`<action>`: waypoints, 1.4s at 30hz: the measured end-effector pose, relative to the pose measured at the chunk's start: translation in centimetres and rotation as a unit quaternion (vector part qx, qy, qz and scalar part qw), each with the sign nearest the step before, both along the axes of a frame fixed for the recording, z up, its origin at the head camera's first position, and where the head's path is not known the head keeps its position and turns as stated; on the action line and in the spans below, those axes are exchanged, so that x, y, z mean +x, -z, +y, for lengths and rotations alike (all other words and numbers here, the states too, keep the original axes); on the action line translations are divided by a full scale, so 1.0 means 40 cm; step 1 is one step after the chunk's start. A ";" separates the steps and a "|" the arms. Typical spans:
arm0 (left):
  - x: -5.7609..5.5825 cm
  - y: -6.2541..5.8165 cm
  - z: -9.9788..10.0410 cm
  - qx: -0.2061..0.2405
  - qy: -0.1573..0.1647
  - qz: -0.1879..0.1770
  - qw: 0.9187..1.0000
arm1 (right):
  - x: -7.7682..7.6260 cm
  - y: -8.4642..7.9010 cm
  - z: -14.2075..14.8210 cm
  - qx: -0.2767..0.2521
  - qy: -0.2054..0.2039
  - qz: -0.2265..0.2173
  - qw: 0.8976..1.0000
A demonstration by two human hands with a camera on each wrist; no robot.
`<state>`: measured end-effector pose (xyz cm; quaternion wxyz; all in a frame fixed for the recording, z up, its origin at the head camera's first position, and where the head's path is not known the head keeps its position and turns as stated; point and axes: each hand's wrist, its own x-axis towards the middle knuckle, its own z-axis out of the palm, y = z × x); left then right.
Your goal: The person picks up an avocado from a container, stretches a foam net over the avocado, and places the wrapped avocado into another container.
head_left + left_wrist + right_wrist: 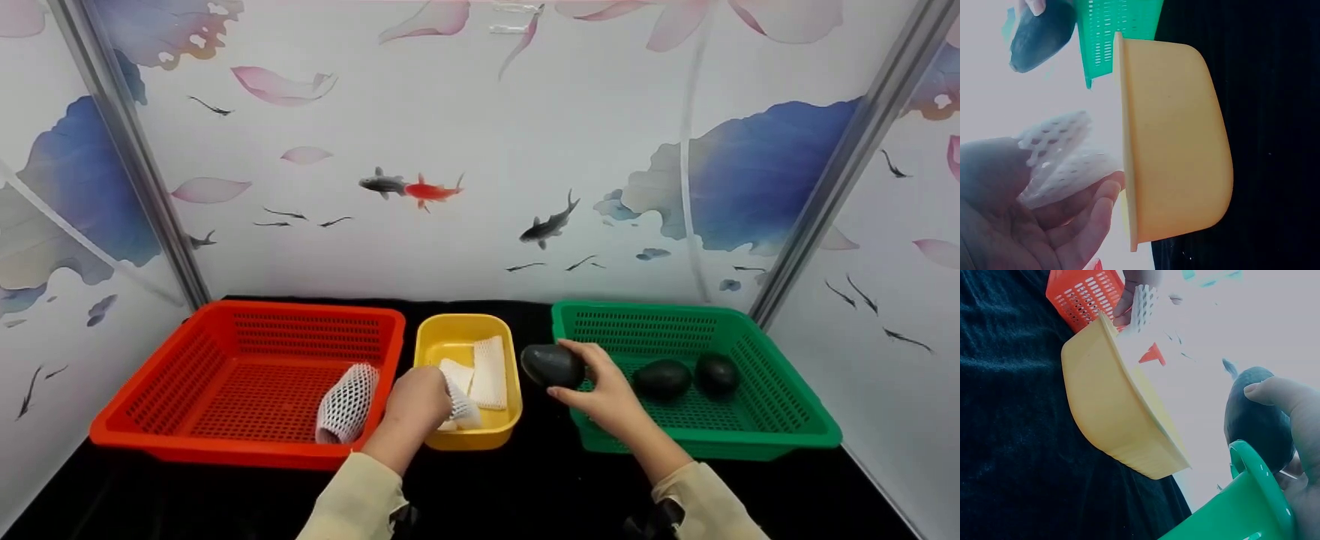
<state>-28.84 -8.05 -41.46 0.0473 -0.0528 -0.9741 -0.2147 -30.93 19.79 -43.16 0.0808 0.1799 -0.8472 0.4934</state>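
we see a dark fruit (551,365), egg-shaped and almost black, its skin faintly glossy on top and narrowing to a blunt tip in the left wrist view. it is held up by the left rim of the green basket (750,442), on the side facing the yellow tub (1174,135). the right hand (607,390) grips it, thumb and fingers spread wide to the fruit's width. the left hand (416,401) has its fingers curled closely round a white foam net (463,405), soft and diamond-holed, over the tub's near left side. we find more flat white nets (490,375) in the smooth plastic tub, and two similar fruits (661,379) in the slotted basket. a rounded net roll (347,405) lies in the red basket (240,450); we cannot tell what it contains. glare washes out the wrist views, and the left thumb is hidden from us.
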 end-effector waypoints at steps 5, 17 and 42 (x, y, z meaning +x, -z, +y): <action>-0.002 0.002 -0.005 0.015 -0.013 -0.004 1.000 | -0.001 -0.001 0.000 0.000 0.001 0.000 1.000; 0.025 0.007 -0.022 0.136 -0.006 0.047 0.990 | 0.001 0.001 -0.005 0.010 0.000 0.032 0.999; 0.149 -0.035 -0.043 0.308 0.050 0.051 0.949 | 0.114 -0.047 -0.003 -0.103 -0.001 0.025 0.994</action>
